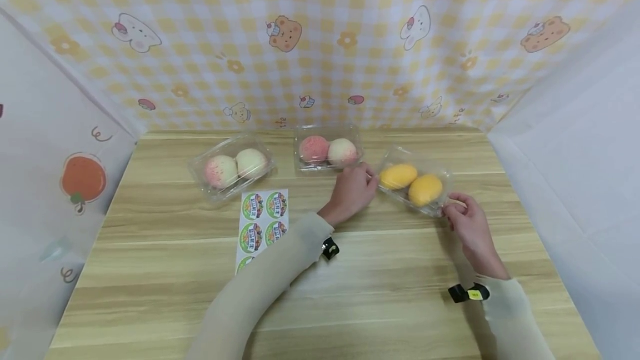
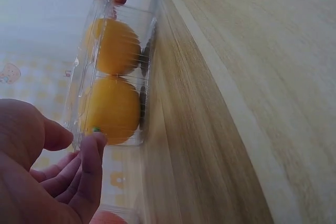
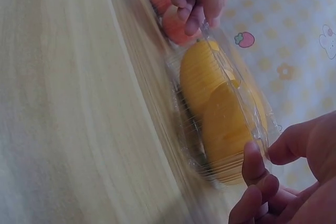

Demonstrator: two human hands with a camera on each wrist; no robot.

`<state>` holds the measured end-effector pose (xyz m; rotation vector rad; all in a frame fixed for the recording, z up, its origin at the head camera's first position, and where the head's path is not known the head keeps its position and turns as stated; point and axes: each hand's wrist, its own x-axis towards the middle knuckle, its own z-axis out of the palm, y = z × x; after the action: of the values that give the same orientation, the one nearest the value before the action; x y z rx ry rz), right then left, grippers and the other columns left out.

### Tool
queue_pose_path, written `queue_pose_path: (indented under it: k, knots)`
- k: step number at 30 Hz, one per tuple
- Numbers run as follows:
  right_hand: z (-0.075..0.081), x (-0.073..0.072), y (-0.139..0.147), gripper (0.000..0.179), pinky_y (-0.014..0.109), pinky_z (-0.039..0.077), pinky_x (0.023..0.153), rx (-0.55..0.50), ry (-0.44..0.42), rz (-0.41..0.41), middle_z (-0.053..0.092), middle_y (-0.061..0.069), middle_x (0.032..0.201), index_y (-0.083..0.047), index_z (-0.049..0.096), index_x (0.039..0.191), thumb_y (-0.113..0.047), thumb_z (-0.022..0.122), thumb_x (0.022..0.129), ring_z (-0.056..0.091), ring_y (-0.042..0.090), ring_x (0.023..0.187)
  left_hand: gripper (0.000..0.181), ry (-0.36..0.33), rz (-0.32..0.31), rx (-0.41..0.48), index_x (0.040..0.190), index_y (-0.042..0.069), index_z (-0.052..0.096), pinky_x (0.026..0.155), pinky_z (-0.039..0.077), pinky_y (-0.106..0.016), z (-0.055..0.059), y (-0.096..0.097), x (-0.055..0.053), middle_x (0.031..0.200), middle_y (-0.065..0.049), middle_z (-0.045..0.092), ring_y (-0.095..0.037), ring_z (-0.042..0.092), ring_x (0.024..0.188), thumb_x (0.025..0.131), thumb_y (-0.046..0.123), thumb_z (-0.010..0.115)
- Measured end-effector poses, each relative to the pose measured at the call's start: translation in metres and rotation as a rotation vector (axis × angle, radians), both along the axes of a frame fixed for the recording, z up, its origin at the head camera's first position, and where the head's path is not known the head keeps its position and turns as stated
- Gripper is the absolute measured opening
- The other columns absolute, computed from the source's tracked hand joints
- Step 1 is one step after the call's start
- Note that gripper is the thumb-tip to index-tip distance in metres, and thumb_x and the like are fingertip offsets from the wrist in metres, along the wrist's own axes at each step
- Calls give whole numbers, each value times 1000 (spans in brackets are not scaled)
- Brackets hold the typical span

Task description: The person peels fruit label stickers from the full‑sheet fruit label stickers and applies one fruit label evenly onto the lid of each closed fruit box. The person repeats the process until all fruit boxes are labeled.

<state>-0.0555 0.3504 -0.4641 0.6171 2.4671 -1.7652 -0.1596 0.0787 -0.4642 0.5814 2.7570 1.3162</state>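
Left hand (image 1: 351, 192): thumb and fingers are pinching the left end of the mango box (image 1: 420, 165).
Right hand (image 1: 469, 232): thumb and fingers are pinching the opposite end, at its near corner.
Mango box: this clear plastic container is slanting on the right side of the wooden table (image 1: 380, 293), holding two yellow, mango-like fruits (image 1: 425, 190).
Middle box (image 1: 327, 131): standing just beyond the left hand, it is holding two pinkish round fruits (image 1: 314, 149).
Left box (image 1: 245, 143): it is sitting at an angle, holding two pale, pink-blushed fruits (image 1: 221, 171).
Sticker sheet (image 1: 262, 228): it is lying nearer the person, the left sleeve (image 1: 267, 271) partly covering it.
Backdrop (image 1: 345, 15): yellow-checked cartoon cloth is hanging behind.
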Motion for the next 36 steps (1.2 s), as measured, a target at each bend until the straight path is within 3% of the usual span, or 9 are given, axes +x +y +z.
queue_pose_path:
  k: [11,14,15,21,22,27,36]
  knots:
    - [2,9,-2,52,23,48,69,5,-27,21,68,-15,93,7,34,160,-9,51,112,55,8,83,6,33,-26,-30,103,7,72,73,56,-25,1,-7,5,94,-2,75,-13,69,80,102,13,70]
    - [3,11,-3,52,23,48,68,12,-21,34,69,-16,94,7,35,159,-7,52,111,56,8,83,10,-6,-29,2,107,7,72,78,58,-29,-1,-12,8,98,-2,76,-15,71,87,100,14,70]
    - [4,11,-4,52,23,48,67,11,-15,38,69,-16,93,7,36,158,-6,53,111,56,7,82,13,-9,-24,21,108,8,71,79,58,-30,-8,-13,6,99,-1,76,-13,71,87,98,15,70]
    - [5,12,-9,48,23,45,64,0,4,61,69,-15,91,8,39,152,-2,54,108,53,8,76,25,-72,-14,32,117,9,73,96,57,-41,-6,-21,12,106,1,79,-15,73,102,94,18,69]
    - [5,12,-10,48,23,45,64,-2,6,64,69,-15,91,8,39,152,-2,53,107,53,8,77,28,-97,-18,21,121,7,73,96,57,-41,0,-24,15,106,0,80,-17,73,102,94,16,70]
    - [5,13,-13,46,22,43,62,-12,11,80,68,-13,88,8,39,149,-1,53,107,51,9,73,46,-176,-33,12,139,5,69,86,57,-36,3,-31,18,97,5,77,-12,69,88,95,18,71]
    - [4,12,-16,48,23,41,60,-44,-17,94,66,-9,82,6,38,149,1,55,104,47,7,67,48,-282,-72,-22,143,5,69,86,57,-35,7,-40,20,109,-2,82,-15,74,95,98,21,75]
